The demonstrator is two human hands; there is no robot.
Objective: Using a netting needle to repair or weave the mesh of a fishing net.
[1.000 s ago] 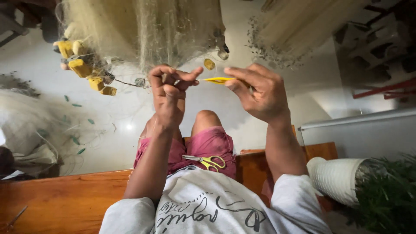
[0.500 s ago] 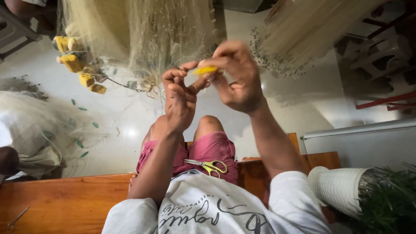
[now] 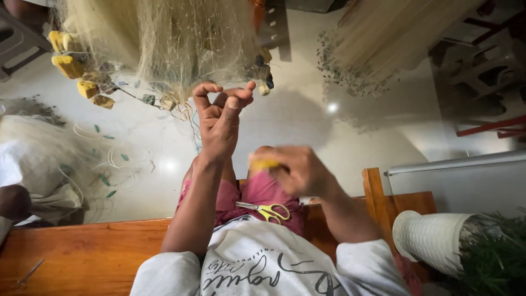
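Since the earlier frame, the right hand [image 3: 298, 171] had been drawn down and away from the left hand [image 3: 222, 123], ending just above the pink shorts [image 3: 263, 192], blurred by motion. A yellow netting needle [image 3: 264, 164] was gripped in its closed fingers; only a stub could be seen at the thumb side, and its long axis appeared to run roughly across the view, the visible end pointing toward the left hand, though blur left this uncertain. The left hand was held raised just below the hanging fishing net [image 3: 164, 49], fingers curled and pinched narrowly, apparently on a fine line too thin to be made out.

The step in hand was judged to be the tightening of a knot in the mesh, twine being pulled through by the needle. The next move would probably call for the needle to be brought back up to the left hand and passed through another mesh loop.

Yellow-handled scissors [image 3: 266, 210] lay on the lap below the shorts. Yellow floats [image 3: 68, 63] hung left of the net, and a wooden bench [image 3: 82, 255] was seen underneath.
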